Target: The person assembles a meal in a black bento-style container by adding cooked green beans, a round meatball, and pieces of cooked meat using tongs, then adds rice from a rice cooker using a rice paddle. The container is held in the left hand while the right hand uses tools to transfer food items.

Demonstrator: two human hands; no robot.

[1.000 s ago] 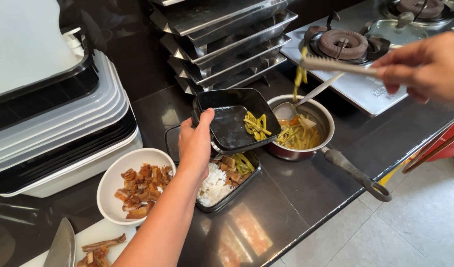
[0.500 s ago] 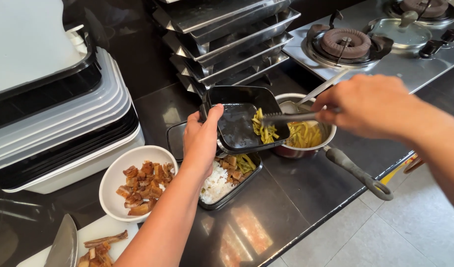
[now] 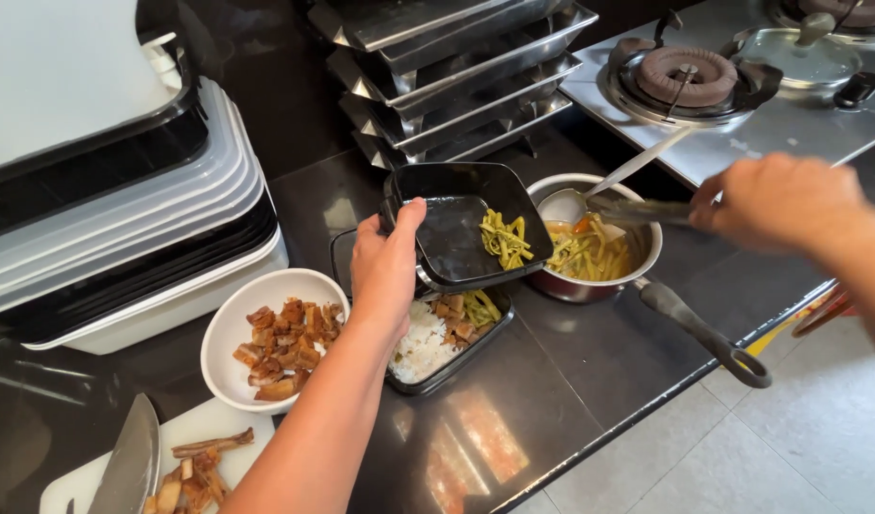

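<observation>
- My left hand (image 3: 385, 271) is clenched on the near rim of a black tray (image 3: 466, 224), thumb over the edge, holding it tilted above the counter (image 3: 552, 381).
- My right hand (image 3: 780, 200) is closed around metal tongs (image 3: 637, 209), whose tips reach into the small saucepan (image 3: 590, 249) just beside the tray.
- A small heap of yellow-green vegetable strips (image 3: 504, 238) already lies in the tray's right side; the rest of that tray is bare, so I judge the filling as barely started.
- The saucepan holds plenty more strips in broth, with a ladle (image 3: 599, 186) resting in it.
- Under the raised tray sits a second black tray (image 3: 447, 338) with rice, fried meat and greens; that one looks fully packed.
- Toward the counter's left, a white bowl (image 3: 271, 338) of fried meat pieces, nearly touching the packed tray.
- At the near left corner, a cutting board (image 3: 185, 457) with a knife (image 3: 128, 466) and more meat.
- Along the back edge, stacked steel pans (image 3: 457, 67) and a gas burner (image 3: 685, 76).
</observation>
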